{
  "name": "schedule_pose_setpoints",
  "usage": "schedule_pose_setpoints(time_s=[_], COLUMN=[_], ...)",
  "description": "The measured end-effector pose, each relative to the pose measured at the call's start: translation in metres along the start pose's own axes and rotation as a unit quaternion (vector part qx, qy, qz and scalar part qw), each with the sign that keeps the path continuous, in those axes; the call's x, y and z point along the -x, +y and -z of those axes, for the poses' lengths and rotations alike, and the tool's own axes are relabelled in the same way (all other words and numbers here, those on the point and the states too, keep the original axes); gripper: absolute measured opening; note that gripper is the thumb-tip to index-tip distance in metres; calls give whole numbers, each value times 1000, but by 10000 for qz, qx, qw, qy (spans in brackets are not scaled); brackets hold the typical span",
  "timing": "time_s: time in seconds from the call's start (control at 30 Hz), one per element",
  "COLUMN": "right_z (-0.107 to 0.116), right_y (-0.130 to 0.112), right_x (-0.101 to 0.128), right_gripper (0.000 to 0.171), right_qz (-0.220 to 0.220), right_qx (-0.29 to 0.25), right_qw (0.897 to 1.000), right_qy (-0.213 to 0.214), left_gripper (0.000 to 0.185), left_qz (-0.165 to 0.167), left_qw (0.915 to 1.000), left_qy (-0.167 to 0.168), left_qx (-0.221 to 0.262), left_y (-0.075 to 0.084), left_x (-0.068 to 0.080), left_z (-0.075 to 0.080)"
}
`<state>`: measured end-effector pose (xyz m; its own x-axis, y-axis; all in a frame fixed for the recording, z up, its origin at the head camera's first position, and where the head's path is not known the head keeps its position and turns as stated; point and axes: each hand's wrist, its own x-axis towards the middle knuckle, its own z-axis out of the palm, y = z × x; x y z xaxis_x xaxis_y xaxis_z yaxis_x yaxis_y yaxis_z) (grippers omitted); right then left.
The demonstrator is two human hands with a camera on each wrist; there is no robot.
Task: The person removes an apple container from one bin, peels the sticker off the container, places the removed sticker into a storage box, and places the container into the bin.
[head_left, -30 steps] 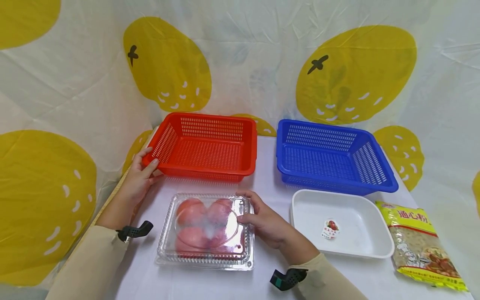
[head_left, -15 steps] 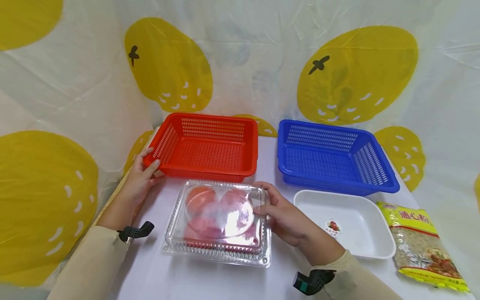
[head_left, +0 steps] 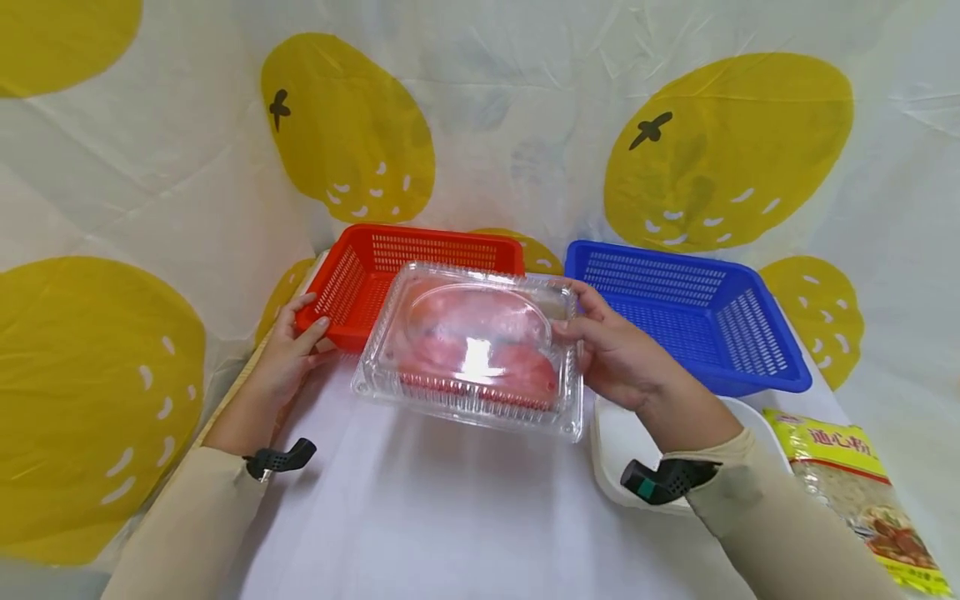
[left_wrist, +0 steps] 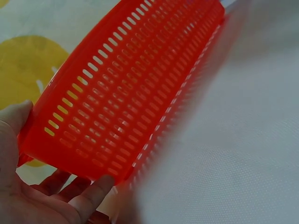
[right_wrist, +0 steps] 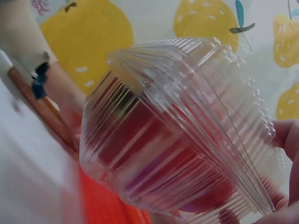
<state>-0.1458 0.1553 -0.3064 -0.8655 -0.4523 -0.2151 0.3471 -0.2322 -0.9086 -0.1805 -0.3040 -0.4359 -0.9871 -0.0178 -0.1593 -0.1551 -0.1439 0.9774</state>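
My right hand [head_left: 611, 354] grips the right edge of a clear plastic clamshell box [head_left: 472, 350] of red tomatoes and holds it tilted in the air, in front of the red basket [head_left: 352, 279]. In the right wrist view the clamshell box [right_wrist: 177, 135] fills the frame, with fingers [right_wrist: 285, 140] at its right edge. My left hand [head_left: 288, 354] holds the near left corner of the red basket, thumb on its rim. The left wrist view shows the red basket's slotted wall [left_wrist: 131, 93] with that hand's fingers [left_wrist: 88, 196] under its corner.
A blue basket [head_left: 690, 312] stands to the right of the red one. A white tray [head_left: 622, 450] lies in front of it, partly behind my right forearm. A yellow packet of pasta [head_left: 855, 492] lies at the far right. A white cloth [head_left: 420, 517] covers the table.
My right hand has lifted the clamshell box off the table and carried it up and back toward the red basket, tilting it. The left hand has stayed on the basket's corner.
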Motion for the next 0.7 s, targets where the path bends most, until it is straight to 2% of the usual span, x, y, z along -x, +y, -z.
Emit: schedule_pose_setpoints(time_s=[0.1,0.23,0.37,0.7], right_z=[0,-3,-6,-19], right_y=[-16,-26,-26,-11], right_x=[-16,-49,-86,-166], right_gripper=[52,46,42,46], right_qz=[-6,148,210,-200], right_qx=[-95,-40,151,283], right_qw=[9997,9993,9984,9976], right_qy=[209,349,497,601], left_gripper=[71,71,70,69], left_qz=[80,78,66,14], left_qw=[10000,9999,9996,9993], left_qy=[37,104,165,150], left_qx=[19,-65,-210,-339], left_y=[1,0,-4,-5], left_x=[1,1,0,-1], left_z=[-2,-2,-2,-1])
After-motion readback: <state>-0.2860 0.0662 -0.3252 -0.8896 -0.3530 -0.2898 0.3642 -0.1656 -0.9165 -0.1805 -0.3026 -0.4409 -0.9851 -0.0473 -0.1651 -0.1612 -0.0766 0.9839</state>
